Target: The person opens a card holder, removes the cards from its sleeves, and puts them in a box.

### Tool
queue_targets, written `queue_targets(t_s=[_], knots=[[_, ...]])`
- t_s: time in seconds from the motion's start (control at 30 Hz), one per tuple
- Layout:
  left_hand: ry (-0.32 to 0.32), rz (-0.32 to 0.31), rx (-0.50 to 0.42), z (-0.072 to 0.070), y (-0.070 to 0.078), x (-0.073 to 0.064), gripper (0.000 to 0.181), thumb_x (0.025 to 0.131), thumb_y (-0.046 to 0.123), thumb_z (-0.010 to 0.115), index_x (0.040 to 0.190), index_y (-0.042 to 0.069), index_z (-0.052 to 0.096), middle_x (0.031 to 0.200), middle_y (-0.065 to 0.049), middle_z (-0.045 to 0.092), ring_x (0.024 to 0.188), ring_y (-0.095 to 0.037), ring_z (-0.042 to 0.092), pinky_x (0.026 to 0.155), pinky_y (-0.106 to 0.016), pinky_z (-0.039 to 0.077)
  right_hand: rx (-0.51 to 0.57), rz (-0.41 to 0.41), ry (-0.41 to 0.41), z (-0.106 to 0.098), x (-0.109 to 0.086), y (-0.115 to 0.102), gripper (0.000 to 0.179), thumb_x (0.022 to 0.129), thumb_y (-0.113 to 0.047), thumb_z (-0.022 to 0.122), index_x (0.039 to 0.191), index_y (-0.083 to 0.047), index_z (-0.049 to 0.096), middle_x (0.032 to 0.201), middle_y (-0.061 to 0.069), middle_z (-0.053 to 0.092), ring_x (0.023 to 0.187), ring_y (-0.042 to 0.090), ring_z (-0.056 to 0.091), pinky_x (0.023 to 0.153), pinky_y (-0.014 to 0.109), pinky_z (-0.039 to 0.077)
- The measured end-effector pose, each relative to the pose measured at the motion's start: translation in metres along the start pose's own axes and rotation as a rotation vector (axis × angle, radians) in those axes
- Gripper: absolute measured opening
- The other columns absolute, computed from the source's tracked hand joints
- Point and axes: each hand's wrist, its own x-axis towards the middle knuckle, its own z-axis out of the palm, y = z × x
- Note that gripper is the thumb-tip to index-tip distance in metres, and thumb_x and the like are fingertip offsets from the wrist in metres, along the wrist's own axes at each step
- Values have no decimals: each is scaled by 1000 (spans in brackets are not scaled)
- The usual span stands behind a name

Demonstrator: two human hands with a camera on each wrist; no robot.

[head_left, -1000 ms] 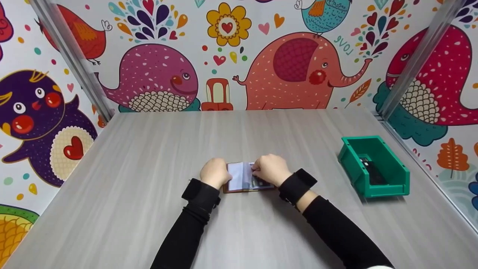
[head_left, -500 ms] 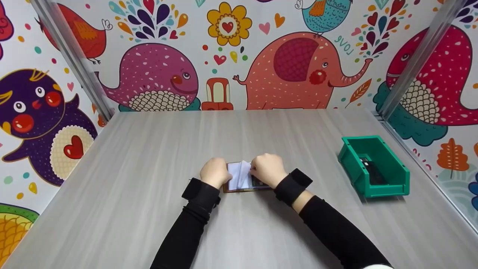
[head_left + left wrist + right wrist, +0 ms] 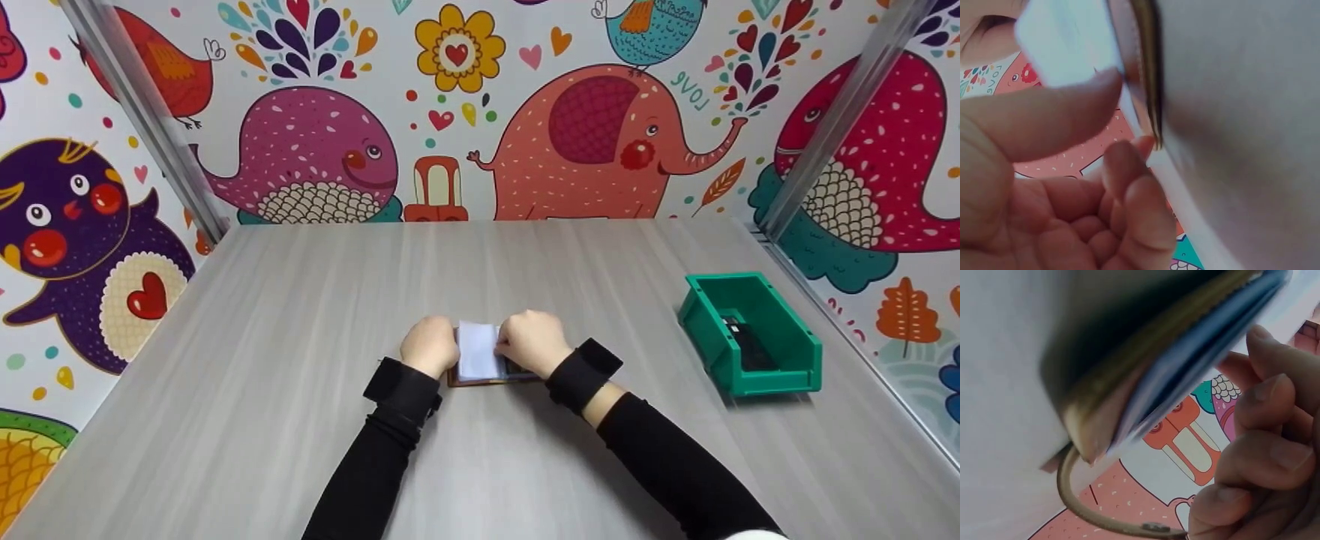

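Note:
A small brown card holder (image 3: 472, 383) with sleeve pages lies spread on the table in the head view. My left hand (image 3: 429, 346) holds its left edge, thumb on the pale page (image 3: 1067, 39) in the left wrist view. At the other side, my right hand (image 3: 534, 341) pinches the edge of a whitish sleeve (image 3: 478, 351) between thumb and forefinger. A dark-filled pocket (image 3: 516, 368) shows partly under that hand. In the right wrist view, the holder's zip-like brown edge (image 3: 1086, 391), bluish sleeves (image 3: 1185, 363) and looped strap (image 3: 1117, 527) are visible, somewhat blurred.
A green bin (image 3: 776, 382) stands on the right of the table, with a black object (image 3: 752, 349) inside. Cartoon-printed walls (image 3: 450, 112) enclose the grey wood-grain table (image 3: 337, 300) at the back and sides.
The right hand has shifted slightly left, and a sleeve has turned over from the middle to the left half, now lying nearly flat there. The left hand stays about where it was.

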Motion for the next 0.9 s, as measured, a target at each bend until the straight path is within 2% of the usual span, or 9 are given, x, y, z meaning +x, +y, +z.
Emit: queue_targets(t_s=[0.27, 0.4, 0.5, 0.6, 0.7, 0.83, 0.9], knots=[[-15, 1, -25, -4, -2, 0, 11, 84, 1, 60, 86, -1, 70, 96, -16, 69, 84, -29, 65, 72, -43, 55, -7, -14, 13, 1, 0, -1, 12, 75, -20, 85, 67, -15, 77, 66, -1, 70, 60, 21, 64, 54, 42, 51], [18, 11, -43, -5, 1, -1, 11, 82, 1, 60, 73, 3, 64, 89, -13, 69, 80, -28, 64, 70, -44, 54, -7, -11, 15, 1, 0, -1, 13, 74, -20, 86, 67, -15, 76, 66, -1, 69, 59, 21, 64, 54, 42, 51], [36, 32, -52, -5, 4, -1, 21, 79, 0, 61, 61, 9, 54, 77, -8, 64, 71, -25, 59, 64, -43, 52, -7, -9, 10, 2, 0, 0, 13, 74, -20, 86, 66, -15, 76, 65, -1, 69, 59, 21, 64, 53, 42, 51], [47, 62, -48, -3, 6, -3, 27, 77, -2, 61, 57, 11, 49, 70, -6, 59, 66, -23, 55, 59, -42, 51, -9, -7, 4, 2, 0, 0, 13, 74, -19, 86, 66, -15, 76, 65, -1, 69, 59, 21, 63, 53, 42, 51], [58, 75, -38, 0, 8, -4, 21, 77, -3, 63, 60, 9, 55, 73, -8, 63, 69, -24, 60, 60, -42, 53, -3, -7, 1, 2, 0, 0, 14, 73, -19, 85, 65, -14, 75, 64, -1, 68, 57, 20, 62, 53, 42, 51], [72, 68, -16, 4, 9, -5, 6, 78, -2, 65, 74, 3, 67, 86, -14, 69, 80, -31, 67, 65, -45, 55, 10, 1, -7, 2, 1, 0, 13, 73, -18, 85, 65, -14, 75, 65, -1, 68, 58, 20, 62, 53, 43, 50], [79, 69, -7, 5, 10, -5, 5, 78, -1, 65, 78, 1, 69, 88, -15, 69, 82, -33, 67, 66, -46, 55, 16, 8, -13, 1, 1, 0, 12, 74, -18, 85, 66, -13, 76, 66, -1, 69, 59, 20, 63, 54, 43, 51]])
